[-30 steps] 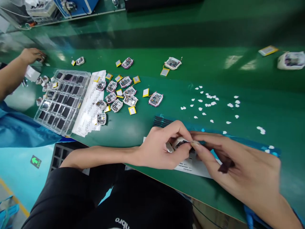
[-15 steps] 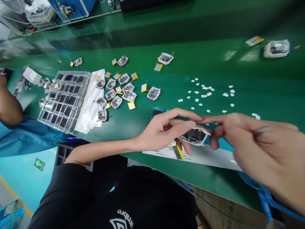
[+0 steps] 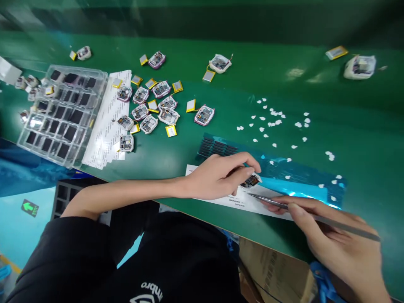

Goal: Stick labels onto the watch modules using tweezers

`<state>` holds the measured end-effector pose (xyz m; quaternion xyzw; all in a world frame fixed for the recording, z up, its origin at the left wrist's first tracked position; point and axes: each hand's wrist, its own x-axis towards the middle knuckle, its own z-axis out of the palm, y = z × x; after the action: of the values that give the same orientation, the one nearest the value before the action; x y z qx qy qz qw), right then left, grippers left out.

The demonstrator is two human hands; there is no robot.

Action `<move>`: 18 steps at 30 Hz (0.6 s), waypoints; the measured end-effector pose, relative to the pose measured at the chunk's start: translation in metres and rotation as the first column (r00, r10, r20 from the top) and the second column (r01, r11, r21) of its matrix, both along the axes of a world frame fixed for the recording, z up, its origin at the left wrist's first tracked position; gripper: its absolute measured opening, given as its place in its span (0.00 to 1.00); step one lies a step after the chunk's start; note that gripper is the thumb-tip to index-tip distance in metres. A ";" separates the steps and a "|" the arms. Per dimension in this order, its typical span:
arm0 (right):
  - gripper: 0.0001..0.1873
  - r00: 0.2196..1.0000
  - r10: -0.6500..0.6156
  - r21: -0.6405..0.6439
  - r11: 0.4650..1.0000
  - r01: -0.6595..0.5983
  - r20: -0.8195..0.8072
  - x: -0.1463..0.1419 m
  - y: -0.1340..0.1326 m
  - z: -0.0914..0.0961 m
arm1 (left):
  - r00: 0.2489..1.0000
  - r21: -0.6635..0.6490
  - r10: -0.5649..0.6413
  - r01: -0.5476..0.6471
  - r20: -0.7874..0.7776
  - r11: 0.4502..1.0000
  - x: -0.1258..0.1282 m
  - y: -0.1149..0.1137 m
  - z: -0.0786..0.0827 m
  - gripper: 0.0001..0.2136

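My left hand (image 3: 217, 176) grips an opened white watch case (image 3: 251, 181) with its circuit board showing; fingers cover much of it. In my right hand (image 3: 337, 242) is a pair of metal tweezers (image 3: 273, 202), held between thumb and fingers. Their tips point left, at the white label sheet (image 3: 259, 207) printed with small black text, just below the watch case. Whether the tips touch the sheet or hold a label I cannot tell. Beyond my hands lies a blue film (image 3: 293, 189), with rows of black pieces (image 3: 217, 147) at its left end.
Several opened watch cases (image 3: 148, 124) with yellow-edged batteries (image 3: 171, 131) spread across the green bench. A clear compartment tray (image 3: 67, 162) and white printed sheets (image 3: 104, 139) are at left. Small white stickers (image 3: 277, 122) dot the right. Another watch case (image 3: 360, 67) sits far right.
My right hand has moved down and away from the watch case, and the tweezers now point at the label sheet. The battery below the case has gone out of sight. The view has shifted.
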<state>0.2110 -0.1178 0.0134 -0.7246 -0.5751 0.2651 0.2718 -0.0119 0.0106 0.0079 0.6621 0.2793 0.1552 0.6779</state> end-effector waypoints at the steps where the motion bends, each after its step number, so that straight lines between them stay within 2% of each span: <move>1: 0.19 1.000 -0.005 -0.008 1.000 0.005 -0.027 -0.001 -0.001 -0.001 | 1.000 0.011 -0.009 0.009 -0.008 1.000 -0.001 0.001 0.001 0.08; 10: 0.13 0.989 -0.018 -0.017 1.000 0.016 -0.145 -0.002 0.000 -0.001 | 0.997 0.147 -0.061 0.068 -0.047 0.987 0.000 0.001 -0.001 0.14; 14: 0.14 0.983 -0.014 -0.048 0.999 0.005 -0.184 -0.003 0.001 0.002 | 0.997 0.143 -0.052 0.059 -0.053 0.988 -0.001 0.001 0.001 0.14; 18: 0.19 0.975 -0.094 -0.060 0.995 0.083 -0.199 0.000 -0.001 0.002 | 0.998 0.107 -0.056 0.059 -0.035 0.993 -0.002 0.001 -0.001 0.14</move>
<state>0.2113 -0.1192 0.0155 -0.7257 -0.5046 0.3397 0.3214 -0.0135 0.0118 0.0070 0.7078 0.2621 0.1398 0.6409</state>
